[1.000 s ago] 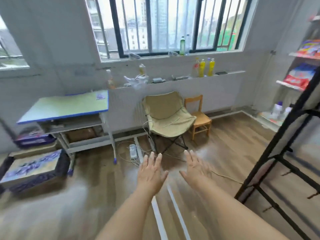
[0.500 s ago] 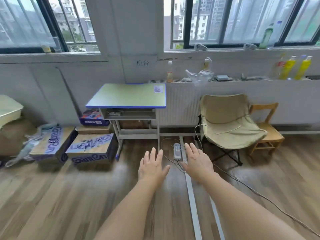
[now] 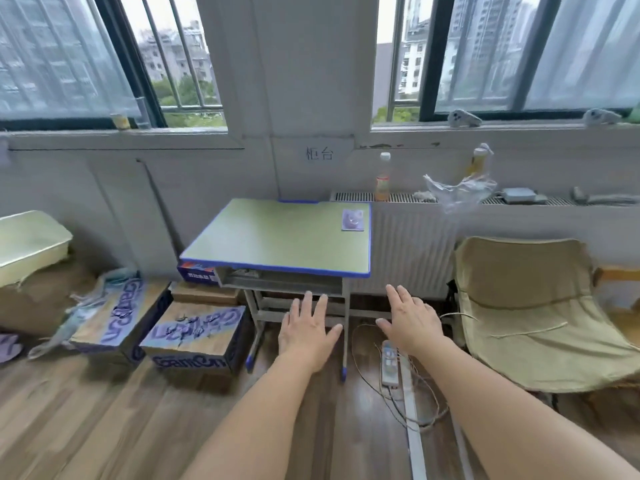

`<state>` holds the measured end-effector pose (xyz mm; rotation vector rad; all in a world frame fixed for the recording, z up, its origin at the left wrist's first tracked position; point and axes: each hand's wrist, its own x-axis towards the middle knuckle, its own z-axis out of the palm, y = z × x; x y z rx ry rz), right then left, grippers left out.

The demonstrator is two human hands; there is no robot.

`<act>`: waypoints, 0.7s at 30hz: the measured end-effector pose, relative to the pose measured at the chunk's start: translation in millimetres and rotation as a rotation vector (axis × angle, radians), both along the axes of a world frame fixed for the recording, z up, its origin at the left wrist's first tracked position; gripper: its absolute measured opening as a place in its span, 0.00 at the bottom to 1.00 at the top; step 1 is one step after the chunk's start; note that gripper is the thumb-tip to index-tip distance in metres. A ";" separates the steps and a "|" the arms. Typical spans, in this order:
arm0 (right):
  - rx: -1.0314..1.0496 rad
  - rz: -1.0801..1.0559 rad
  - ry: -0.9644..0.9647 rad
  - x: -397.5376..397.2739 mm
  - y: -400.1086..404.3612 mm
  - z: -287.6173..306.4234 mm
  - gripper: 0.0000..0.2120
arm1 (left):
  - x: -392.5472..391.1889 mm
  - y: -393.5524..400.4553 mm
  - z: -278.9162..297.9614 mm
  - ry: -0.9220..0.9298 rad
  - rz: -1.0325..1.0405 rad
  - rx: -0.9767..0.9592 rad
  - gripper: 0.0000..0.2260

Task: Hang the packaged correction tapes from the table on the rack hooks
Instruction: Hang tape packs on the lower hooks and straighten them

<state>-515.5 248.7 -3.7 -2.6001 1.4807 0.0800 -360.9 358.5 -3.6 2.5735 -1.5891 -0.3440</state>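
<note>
My left hand (image 3: 306,332) and my right hand (image 3: 412,318) are both held out in front of me, palms down, fingers straight and a little spread. They are wide open and hold nothing. They touch nothing that I can see; they hang in the air in front of the table (image 3: 277,237), lower in the view than its near edge. Only one pack (image 3: 352,220) lies on the table that I can see. It sits flat by the far right corner, close to the right edge. So it lies ahead of my hands and up past the near edge, well apart from both. My right hand is on the same side as the pack, so I think it is the nearer one and the one to reach with. The pack looks almost square from here, and I cannot tell which way its long side runs or where its hang hole is. The rest of the tabletop is bare green. I think I must step closer and reach over the near edge to the far right corner. The rack is not in view now.
</note>
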 end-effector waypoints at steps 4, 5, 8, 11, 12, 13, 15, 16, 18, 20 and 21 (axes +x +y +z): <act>0.020 0.029 0.042 39.6 -48.9 -7.7 0.35 | 37.8 -49.5 -5.6 0.021 0.017 0.028 0.29; 0.021 0.033 0.050 54.2 -65.0 -10.1 0.35 | 51.2 -65.8 -7.9 0.027 0.016 0.033 0.29; 0.043 0.034 0.049 91.8 -103.4 -15.6 0.34 | 89.2 -105.9 -11.7 0.032 -0.001 0.049 0.30; 0.038 0.020 0.057 132.9 -143.4 -20.0 0.34 | 134.8 -150.4 -13.5 0.021 -0.026 0.031 0.29; 0.040 0.010 0.057 145.3 -155.1 -19.8 0.34 | 149.5 -164.4 -12.5 0.017 -0.037 0.025 0.29; 0.044 -0.006 0.060 161.2 -171.2 -20.2 0.33 | 168.6 -182.6 -12.1 0.012 -0.051 0.021 0.29; 0.046 -0.029 0.079 186.1 -196.4 -20.6 0.33 | 199.3 -212.0 -13.9 0.000 -0.080 0.040 0.29; 0.048 -0.041 0.091 195.0 -205.4 -20.8 0.33 | 211.5 -223.5 -15.0 -0.005 -0.089 0.054 0.29; 0.063 -0.070 0.103 212.9 -225.8 -23.3 0.33 | 235.4 -249.3 -19.5 -0.002 -0.098 0.066 0.29; 0.097 -0.101 0.112 225.4 -244.4 -28.3 0.34 | 250.5 -272.7 -27.2 0.016 -0.111 0.075 0.29; 0.110 -0.113 0.120 229.4 -251.6 -30.8 0.34 | 254.3 -281.5 -30.1 0.020 -0.126 0.088 0.29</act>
